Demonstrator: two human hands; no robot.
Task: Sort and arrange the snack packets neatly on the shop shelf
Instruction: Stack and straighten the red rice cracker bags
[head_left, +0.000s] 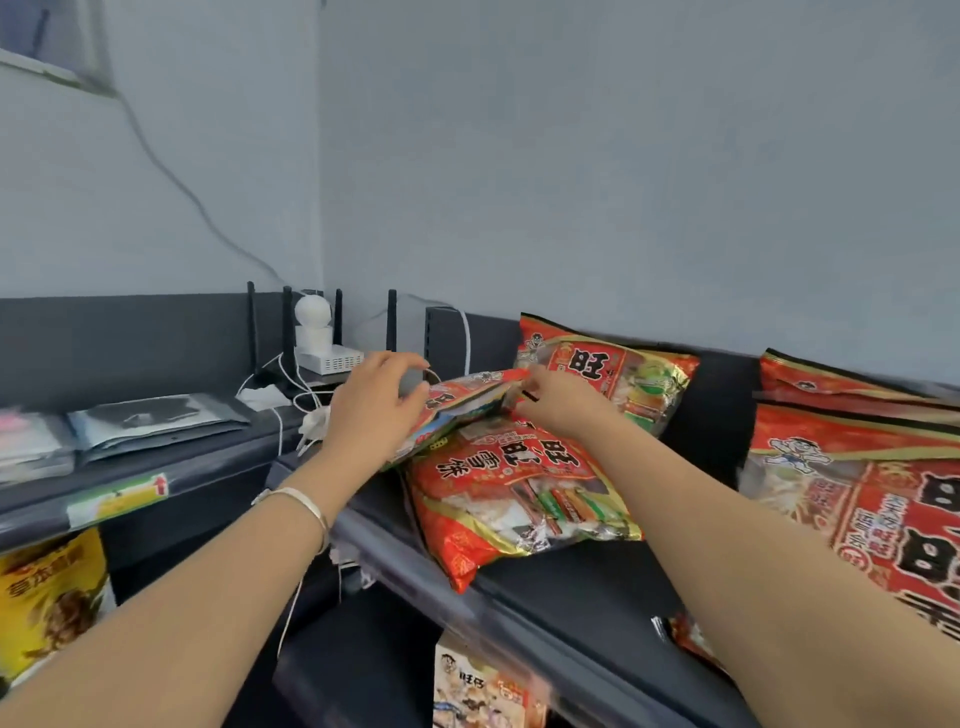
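So the person has a flat red foil snack packet (457, 410) pinched edge-up between both hands, over the left end of the dark grey shop shelf (582, 587). Left hand (371, 410) curls round its near end, right hand (558, 405) nips the far end. It sits on top of another red crinkly packet (514, 493) printed 旺旺雪饼. Probably best to keep both grips level and lower it square onto that one, print facing out. A third red packet (608, 374) leans at the shelf's back edge, showing 旺; the big one (857, 493) on the right has the same cartoon kid logo.
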